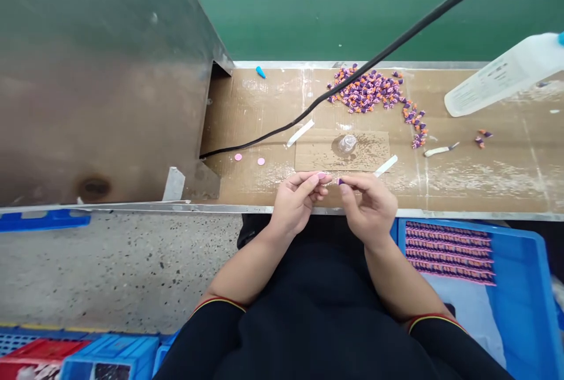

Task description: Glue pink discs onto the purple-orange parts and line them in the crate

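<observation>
My left hand [296, 201] pinches a small pink disc [321, 175] at the table's front edge. Just to its right, my right hand [369, 204] holds a small purple piece [340, 181] between thumb and finger. The two pieces are close but apart. Beyond my hands, a clear lump [347, 144] rests on a cardboard sheet [308, 154]. Two more pink discs, one here [238, 157] and one here [261, 161], lie to the left. A pile of purple and orange pieces [365, 91] sits at the back.
A black cable [304, 114] crosses above the table. A metal box [106, 86] stands left, a white bottle [497, 83] right. A brush [440, 150] and a blue cap [260, 72] lie on the table. Rows of pieces [449, 251] fill part of a blue tray [520, 286].
</observation>
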`<state>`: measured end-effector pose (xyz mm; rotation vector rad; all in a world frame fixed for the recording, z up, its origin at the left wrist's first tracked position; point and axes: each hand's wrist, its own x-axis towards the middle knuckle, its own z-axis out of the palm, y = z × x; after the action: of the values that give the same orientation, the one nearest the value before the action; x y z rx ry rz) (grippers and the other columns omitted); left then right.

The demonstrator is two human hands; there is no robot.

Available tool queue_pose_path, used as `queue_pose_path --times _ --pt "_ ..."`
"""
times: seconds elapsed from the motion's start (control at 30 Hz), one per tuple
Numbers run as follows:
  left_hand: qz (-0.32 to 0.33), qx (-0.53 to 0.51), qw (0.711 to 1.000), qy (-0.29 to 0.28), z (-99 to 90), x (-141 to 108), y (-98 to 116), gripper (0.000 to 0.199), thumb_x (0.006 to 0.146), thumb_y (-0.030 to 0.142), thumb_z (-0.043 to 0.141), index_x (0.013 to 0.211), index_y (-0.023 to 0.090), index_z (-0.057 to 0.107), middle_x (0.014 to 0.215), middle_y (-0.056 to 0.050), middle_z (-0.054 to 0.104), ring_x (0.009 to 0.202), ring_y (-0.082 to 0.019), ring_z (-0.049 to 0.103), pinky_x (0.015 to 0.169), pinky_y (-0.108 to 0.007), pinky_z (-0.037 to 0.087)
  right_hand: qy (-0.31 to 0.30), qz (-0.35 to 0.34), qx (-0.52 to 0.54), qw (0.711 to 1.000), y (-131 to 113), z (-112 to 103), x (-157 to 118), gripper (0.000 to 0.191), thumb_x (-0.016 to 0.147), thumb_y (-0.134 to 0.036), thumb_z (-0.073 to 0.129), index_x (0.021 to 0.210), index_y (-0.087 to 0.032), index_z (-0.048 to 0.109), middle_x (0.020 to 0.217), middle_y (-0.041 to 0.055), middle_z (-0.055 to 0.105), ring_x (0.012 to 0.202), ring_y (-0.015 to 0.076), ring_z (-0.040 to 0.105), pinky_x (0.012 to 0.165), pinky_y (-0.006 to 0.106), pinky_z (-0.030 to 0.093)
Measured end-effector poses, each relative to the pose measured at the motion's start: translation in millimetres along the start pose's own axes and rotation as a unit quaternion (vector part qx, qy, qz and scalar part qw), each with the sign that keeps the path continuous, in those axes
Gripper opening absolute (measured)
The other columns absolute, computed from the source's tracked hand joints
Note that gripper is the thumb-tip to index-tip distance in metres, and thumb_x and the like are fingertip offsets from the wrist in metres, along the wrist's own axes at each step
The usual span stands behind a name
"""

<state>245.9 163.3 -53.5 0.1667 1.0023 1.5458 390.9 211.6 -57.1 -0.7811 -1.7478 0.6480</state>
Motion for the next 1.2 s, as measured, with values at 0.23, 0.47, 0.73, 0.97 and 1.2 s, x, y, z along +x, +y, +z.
queue_pose_path --times 0.23,0.47,0.73,0.97,1.2 --pt "0.066 0.037 0.997 -0.002 -1.7 -0.2 -7.9 0.040 0.067 0.052 0.106 0.083 0.021 0.087 0.081 -0.005 0.081 0.069 -0.010 0.071 0.065 -0.020 0.058 0.031 -0.028 0.009 0.999 -0.8 13.7 -4.6 0.025 0.099 -0.008 0.076 0.115 -0.027 0.079 0.101 0.0034 0.084 0.088 0.0186 0.081 0.080 0.034 0.071" --pt "0.191 0.121 0.973 0.040 -8.9 7.6 -22.7 0.042 0.075 0.062 0.099 0.086 0.024 0.087 0.086 -0.004 0.081 0.073 -0.011 0.070 0.072 -0.024 0.060 0.031 0.106 0.144 0.983 -9.0 19.6 -12.5 0.016 0.106 -0.016 0.069 0.115 -0.026 0.078 0.107 0.0042 0.081 0.091 0.0193 0.084 0.079 0.033 0.073" --pt "0.257 0.270 0.928 0.022 -17.6 4.4 -18.3 0.030 0.083 0.046 0.095 0.081 0.020 0.080 0.084 -0.005 0.080 0.078 -0.016 0.078 0.075 -0.027 0.065 -0.029 0.082 0.076 0.993 -5.7 14.4 -6.1 0.012 0.105 -0.019 0.070 0.108 -0.026 0.080 0.100 0.0039 0.082 0.089 0.0197 0.081 0.078 0.034 0.071" --pt "0.214 0.290 0.933 0.020 -18.5 -2.1 -4.3 0.024 0.085 0.049 0.093 0.095 0.027 0.091 0.091 -0.005 0.086 0.081 -0.021 0.080 0.078 -0.034 0.069 -0.052 0.058 0.064 0.995 -0.7 10.4 -1.3 0.013 0.105 -0.019 0.069 0.108 -0.026 0.080 0.101 0.0046 0.083 0.090 0.0202 0.081 0.079 0.036 0.071" --pt "0.088 0.079 0.993 0.024 -14.9 -5.8 -7.9 0.040 0.069 0.053 0.104 0.090 0.023 0.089 0.080 -0.005 0.081 0.072 -0.014 0.074 0.068 -0.026 0.064 0.007 0.076 0.075 0.994 -3.6 20.0 -11.1 0.010 0.103 -0.020 0.072 0.107 -0.026 0.079 0.099 0.0040 0.083 0.091 0.0208 0.082 0.078 0.035 0.070"
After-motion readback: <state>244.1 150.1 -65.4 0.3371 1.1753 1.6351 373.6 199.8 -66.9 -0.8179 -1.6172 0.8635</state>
